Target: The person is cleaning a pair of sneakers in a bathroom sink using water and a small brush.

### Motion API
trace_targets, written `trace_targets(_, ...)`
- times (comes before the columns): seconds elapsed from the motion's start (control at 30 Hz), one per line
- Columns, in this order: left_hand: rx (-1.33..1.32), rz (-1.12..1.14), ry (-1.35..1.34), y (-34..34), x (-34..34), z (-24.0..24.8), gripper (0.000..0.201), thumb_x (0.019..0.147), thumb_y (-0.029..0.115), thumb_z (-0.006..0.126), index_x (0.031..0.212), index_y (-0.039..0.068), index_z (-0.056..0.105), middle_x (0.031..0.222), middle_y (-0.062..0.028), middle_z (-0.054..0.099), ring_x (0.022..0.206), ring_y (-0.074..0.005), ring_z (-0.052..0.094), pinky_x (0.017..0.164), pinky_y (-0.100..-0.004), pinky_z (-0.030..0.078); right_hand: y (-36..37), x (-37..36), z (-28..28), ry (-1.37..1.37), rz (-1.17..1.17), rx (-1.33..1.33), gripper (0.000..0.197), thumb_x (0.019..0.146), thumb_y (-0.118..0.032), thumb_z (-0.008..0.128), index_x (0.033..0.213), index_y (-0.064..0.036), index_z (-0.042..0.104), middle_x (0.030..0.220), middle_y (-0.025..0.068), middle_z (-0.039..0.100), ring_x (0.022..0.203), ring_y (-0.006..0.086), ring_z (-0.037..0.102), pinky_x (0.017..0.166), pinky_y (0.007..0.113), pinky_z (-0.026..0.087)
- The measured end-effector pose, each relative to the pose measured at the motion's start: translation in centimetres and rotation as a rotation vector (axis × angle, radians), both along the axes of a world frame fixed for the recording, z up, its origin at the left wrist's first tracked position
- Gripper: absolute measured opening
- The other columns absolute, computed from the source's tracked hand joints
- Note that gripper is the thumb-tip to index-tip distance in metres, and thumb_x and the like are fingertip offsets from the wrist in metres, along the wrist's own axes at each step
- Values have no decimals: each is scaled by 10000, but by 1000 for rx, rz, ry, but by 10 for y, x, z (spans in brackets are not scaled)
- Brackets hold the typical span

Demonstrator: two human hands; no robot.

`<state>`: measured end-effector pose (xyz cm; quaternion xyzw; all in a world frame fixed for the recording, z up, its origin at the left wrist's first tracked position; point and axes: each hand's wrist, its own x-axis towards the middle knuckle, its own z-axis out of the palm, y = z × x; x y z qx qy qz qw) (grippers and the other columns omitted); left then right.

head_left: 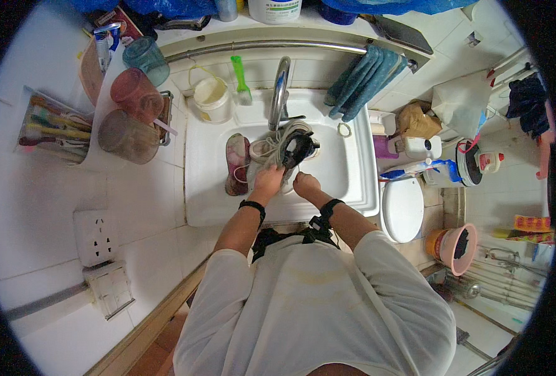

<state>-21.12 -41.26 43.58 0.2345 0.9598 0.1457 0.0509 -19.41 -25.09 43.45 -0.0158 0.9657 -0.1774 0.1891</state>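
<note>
My left hand [269,180] is closed on a black and grey shoe [298,148] with pale laces, tilted over the sink basin just in front of the tap [279,94]. Close to the shoe's right lower side, my right hand [306,185] is curled into a fist. Whatever it may hold is hidden by the fingers. A red and grey shoe [237,164] lies in the left part of the white sink [344,166], with a pale lace looping out beside it.
A white bucket [213,100] and a green-handled brush [241,80] stand at the sink's back left. Blue towels [365,81] hang from a rail [246,46]. Cups [138,94] line a left-hand shelf. A white toilet [402,210] and a pink basin [463,249] are at right.
</note>
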Motion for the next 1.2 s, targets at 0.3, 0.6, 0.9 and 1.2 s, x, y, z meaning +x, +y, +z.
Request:
trace_targets(0.3, -262, 14, -44, 6, 5, 12, 177, 766, 134, 561, 907, 35, 599, 883, -124, 578, 733, -259, 630, 649, -379, 519, -2, -24, 29, -341, -209, -357, 632, 834, -564, 435, 720, 37, 593, 628, 134, 636, 563, 225, 637, 572, 346, 515)
trace_targets(0.6, 133, 178, -27, 1, 39, 34, 347, 759, 304, 606, 942, 13, 555, 907, -183, 532, 720, -343, 588, 650, -420, 504, -14, -39, 47, -146, 269, -373, 597, 792, -564, 488, 579, -14, 575, 558, 125, 571, 526, 259, 568, 536, 359, 450)
trace_targets(0.9, 298, 189, -64, 19, 55, 43, 176, 756, 215, 599, 801, 49, 564, 867, -159, 519, 753, -350, 564, 668, -437, 477, 0, -45, -11, 67, 653, -41, 285, 794, -214, 543, 1028, -53, 557, 644, 132, 587, 628, 311, 608, 596, 431, 475)
trace_targets(1.2, 257, 282, -136, 46, 75, 55, 121, 752, 136, 582, 807, 35, 543, 897, -163, 502, 793, -346, 545, 687, -426, 467, 1, -47, -26, 91, 712, 39, 377, 833, -358, 535, 1187, -230, 512, 773, 144, 624, 708, 296, 620, 627, 420, 481)
